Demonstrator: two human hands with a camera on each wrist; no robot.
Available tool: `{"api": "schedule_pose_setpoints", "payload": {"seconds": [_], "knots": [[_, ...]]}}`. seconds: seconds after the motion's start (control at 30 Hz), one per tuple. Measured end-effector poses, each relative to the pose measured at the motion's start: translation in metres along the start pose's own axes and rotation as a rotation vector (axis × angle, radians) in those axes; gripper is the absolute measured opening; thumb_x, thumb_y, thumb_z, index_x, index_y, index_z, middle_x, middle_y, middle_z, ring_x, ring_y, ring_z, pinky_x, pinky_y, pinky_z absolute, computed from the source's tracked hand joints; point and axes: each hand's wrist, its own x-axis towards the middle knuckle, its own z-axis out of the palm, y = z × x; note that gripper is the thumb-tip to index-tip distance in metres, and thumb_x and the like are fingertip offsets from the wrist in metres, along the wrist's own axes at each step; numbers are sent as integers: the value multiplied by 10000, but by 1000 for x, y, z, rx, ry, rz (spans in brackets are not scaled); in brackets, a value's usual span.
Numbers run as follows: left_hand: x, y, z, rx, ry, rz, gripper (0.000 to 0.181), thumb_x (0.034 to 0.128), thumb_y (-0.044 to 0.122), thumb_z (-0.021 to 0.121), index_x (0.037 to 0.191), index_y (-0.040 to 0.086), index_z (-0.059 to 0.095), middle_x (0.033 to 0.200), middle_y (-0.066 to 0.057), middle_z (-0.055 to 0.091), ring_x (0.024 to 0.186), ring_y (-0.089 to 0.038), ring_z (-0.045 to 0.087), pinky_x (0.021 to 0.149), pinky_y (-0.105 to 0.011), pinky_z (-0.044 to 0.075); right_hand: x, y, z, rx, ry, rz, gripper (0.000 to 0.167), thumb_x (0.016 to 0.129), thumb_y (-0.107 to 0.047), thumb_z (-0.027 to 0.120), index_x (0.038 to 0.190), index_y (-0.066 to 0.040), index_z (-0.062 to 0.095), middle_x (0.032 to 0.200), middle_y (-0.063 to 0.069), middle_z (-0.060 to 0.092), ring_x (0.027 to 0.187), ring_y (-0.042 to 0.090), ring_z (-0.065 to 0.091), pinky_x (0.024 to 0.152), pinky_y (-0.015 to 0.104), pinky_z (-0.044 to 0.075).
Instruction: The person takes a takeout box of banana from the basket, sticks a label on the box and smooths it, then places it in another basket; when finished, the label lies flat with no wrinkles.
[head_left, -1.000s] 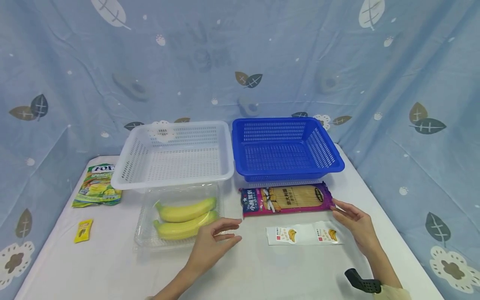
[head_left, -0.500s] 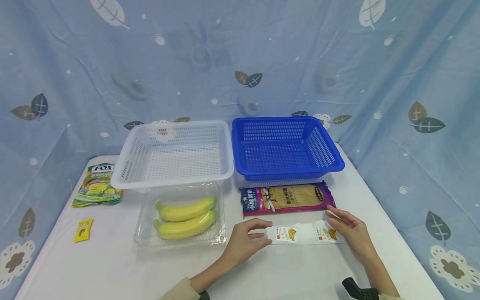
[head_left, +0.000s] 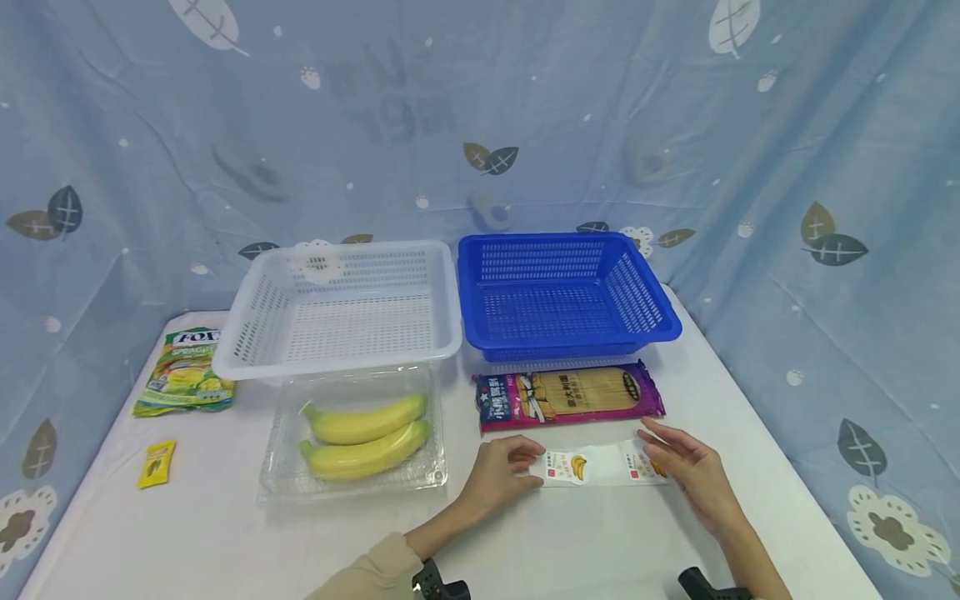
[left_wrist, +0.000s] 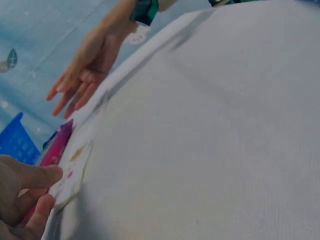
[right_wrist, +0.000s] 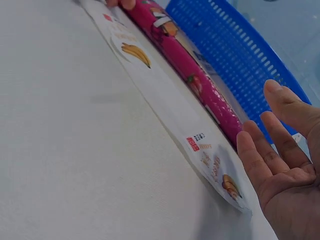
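A white label strip with two banana stickers (head_left: 606, 465) lies flat on the table in front of a purple noodle packet (head_left: 570, 395). At the strip's left end is my left hand (head_left: 498, 477), thumb and fingertips at its edge; whether they pinch it cannot be told. My right hand (head_left: 692, 477) hovers by the right end with fingers relaxed and apart, holding nothing, as the right wrist view shows. Two bananas (head_left: 366, 450) rest in a clear plastic box (head_left: 437, 467), left of my left hand.
Behind stand a white basket (head_left: 330, 367) and a blue basket (head_left: 570, 342), side by side. A green snack bag (head_left: 184, 375) and a small yellow packet (head_left: 156, 465) lie at the far left. Patterned blue cloth (head_left: 480, 108) hangs around the table.
My left hand has moved right, from beside the clear box to the strip's left end. My right hand has shifted slightly left and down, away from the noodle packet's corner.
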Motion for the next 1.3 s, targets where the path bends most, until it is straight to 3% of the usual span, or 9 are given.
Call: {"api": "schedule_pose_setpoints", "payload": {"seconds": [0.33, 0.67, 1.0, 1.3], "knots": [[2, -5, 0, 79, 13, 20, 293, 711, -140, 744, 986, -55, 690, 975, -151, 699, 923, -232, 675, 796, -171, 537, -3, 2, 7, -22, -38, 33, 358, 945, 17, 559, 1300, 53, 532, 1246, -116, 631, 1094, 7, 598, 865, 164, 504], [2, -6, 1, 86, 19, 39, 283, 701, -162, 742, 961, -61, 693, 952, -142, 700, 901, -241, 677, 786, -189, 547, -4, 1, 11, -12, -102, 70, 411, 942, -1, 570, 1303, 151, 444, 1267, -109, 619, 1117, 48, 598, 885, 222, 513], [1, -6, 0, 74, 22, 23, 287, 680, -170, 746, 945, -77, 689, 922, -158, 694, 886, -257, 670, 779, -188, 549, -7, 5, 20, -23, -135, 127, 434, 921, -22, 612, 1307, 125, 476, 1276, -85, 617, 1126, 59, 594, 895, 190, 499], [2, -6, 1, 76, 10, 13, 300, 671, -169, 751, 947, -66, 691, 924, -144, 695, 892, -236, 670, 781, -172, 542, -9, 10, 27, -22, -193, 118, 480, 903, -15, 627, 1305, 166, 438, 1294, -78, 602, 1146, 57, 579, 927, 202, 480]]}}
